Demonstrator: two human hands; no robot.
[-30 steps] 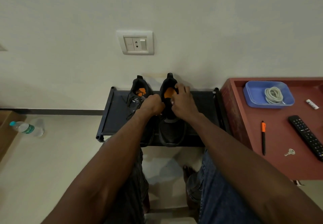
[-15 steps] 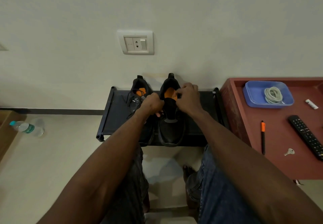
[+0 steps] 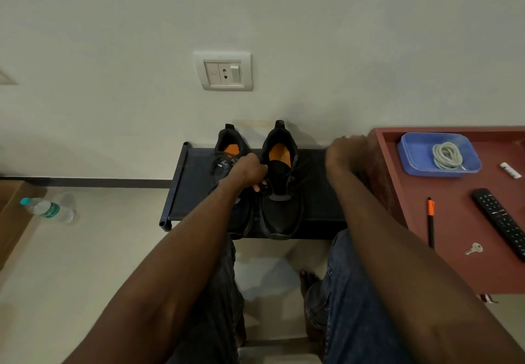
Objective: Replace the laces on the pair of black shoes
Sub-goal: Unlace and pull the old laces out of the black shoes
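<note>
Two black shoes with orange insoles stand side by side on a low black rack [image 3: 193, 193] against the wall. My left hand [image 3: 250, 171] grips the inner edge of the right shoe [image 3: 279, 210] near its eyelets and partly hides the left shoe [image 3: 230, 142], which is laced in black. My right hand [image 3: 345, 150] is out to the right, by the red table's corner, its fingers curled and blurred. Thin strands of black lace [image 3: 298, 169] run from the right shoe toward it. A coil of pale laces [image 3: 447, 155] lies in a blue tray [image 3: 412, 153].
The red table [image 3: 454, 235] on the right also holds an orange-capped pen [image 3: 431, 221], a remote [image 3: 500, 218], a key [image 3: 474, 248] and a small white object [image 3: 510, 170]. A water bottle [image 3: 47, 209] lies on the floor at left. My knees are below the rack.
My right hand has left the right shoe's opening and swung right to the table corner, drawing black lace out. My left hand has stayed on the shoe.
</note>
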